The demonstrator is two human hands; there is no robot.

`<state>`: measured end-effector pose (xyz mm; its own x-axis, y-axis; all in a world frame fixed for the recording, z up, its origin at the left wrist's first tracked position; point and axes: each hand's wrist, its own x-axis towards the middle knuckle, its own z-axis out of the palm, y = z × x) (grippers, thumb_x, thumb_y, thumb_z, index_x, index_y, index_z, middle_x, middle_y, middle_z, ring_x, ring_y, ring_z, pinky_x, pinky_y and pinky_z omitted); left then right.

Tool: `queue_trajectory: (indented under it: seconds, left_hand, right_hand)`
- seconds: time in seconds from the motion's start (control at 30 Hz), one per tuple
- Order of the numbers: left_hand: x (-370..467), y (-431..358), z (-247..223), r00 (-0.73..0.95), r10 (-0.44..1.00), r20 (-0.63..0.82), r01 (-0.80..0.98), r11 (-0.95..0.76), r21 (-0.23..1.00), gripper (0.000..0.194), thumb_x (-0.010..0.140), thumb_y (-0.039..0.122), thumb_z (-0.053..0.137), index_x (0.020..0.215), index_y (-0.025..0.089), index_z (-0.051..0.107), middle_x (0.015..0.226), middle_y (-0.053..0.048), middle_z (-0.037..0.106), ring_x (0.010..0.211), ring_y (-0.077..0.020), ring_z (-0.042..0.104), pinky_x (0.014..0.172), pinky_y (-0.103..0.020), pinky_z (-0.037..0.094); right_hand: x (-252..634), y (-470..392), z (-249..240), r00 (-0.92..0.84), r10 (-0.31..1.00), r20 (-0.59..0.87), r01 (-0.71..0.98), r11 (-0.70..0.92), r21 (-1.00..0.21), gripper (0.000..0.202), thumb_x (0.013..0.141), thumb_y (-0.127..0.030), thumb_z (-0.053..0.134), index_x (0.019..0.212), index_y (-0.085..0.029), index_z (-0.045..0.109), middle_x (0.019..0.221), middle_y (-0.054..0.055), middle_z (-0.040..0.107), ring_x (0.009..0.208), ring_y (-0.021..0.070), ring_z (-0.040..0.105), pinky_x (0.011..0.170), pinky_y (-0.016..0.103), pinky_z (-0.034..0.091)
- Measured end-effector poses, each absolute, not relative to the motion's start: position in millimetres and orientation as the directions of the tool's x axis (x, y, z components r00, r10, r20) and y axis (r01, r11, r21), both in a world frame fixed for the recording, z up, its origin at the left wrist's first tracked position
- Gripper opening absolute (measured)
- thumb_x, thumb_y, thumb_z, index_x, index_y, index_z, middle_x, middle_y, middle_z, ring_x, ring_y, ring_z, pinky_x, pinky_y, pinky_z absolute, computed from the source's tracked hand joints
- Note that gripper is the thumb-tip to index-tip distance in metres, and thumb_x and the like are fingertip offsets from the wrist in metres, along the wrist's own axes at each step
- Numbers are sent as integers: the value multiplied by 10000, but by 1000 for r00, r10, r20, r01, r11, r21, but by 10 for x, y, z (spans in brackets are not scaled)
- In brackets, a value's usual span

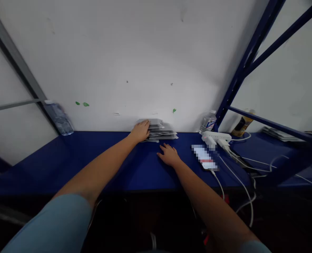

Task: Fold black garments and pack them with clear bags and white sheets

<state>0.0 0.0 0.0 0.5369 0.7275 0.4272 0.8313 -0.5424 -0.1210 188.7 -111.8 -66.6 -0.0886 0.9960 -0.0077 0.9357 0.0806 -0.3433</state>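
Note:
A stack of flat grey plastic mailing bags (162,133) lies on the blue tabletop (142,168), against the white wall. My left hand (141,131) rests on the left end of the stack, its fingers laid over the bags and pointing away from me. Part of the stack is hidden under that hand. Just in front of the stack's right half, my right hand (169,154) lies palm down on the tabletop with its fingers spread. Nothing is in it, and it does not touch the bags.
On the right are a phone (205,157) on a charging cable, a white power strip (216,136) and a water bottle (208,121). White cables run over the front edge. Another bottle (59,117) leans at the back left. A blue metal frame (235,80) rises at the right.

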Motion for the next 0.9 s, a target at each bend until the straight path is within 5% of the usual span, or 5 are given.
queue_trajectory:
  seconds: [0.53, 0.8, 0.9]
  left_hand:
    - [186, 255, 69, 552, 724, 415, 833, -504, -229, 512, 966, 18, 338, 1461, 5, 468, 1517, -243, 505, 1396, -292, 509, 1150, -426, 388]
    - [-50, -435, 123, 579, 638, 508, 810, -523, -266, 535, 943, 19, 372, 1469, 7, 472, 1517, -261, 499, 1412, -312, 500, 1158, -474, 404]
    - [-98, -824, 29, 587, 646, 489, 807, -518, -284, 505, 944, 21, 383, 1428, 42, 527, 1453, -225, 580, 1364, -297, 554, 1128, -455, 442]
  right_hand:
    - [1887, -1121, -665, -78, 997, 24, 925, 81, -371, 612, 992, -451, 523, 1543, -193, 460, 1661, 151, 332, 1547, 300, 269, 1237, 516, 181]
    - [1898, -1063, -733, -84, 994, 75, 913, 107, -394, 596, 964, -437, 571, 1496, -173, 514, 1635, 165, 376, 1527, 339, 309, 1227, 546, 218]
    - [1911, -999, -782, -44, 988, 150, 884, 108, -454, 550, 944, -400, 604, 1438, -162, 558, 1532, 182, 511, 1440, 331, 449, 1191, 506, 311]
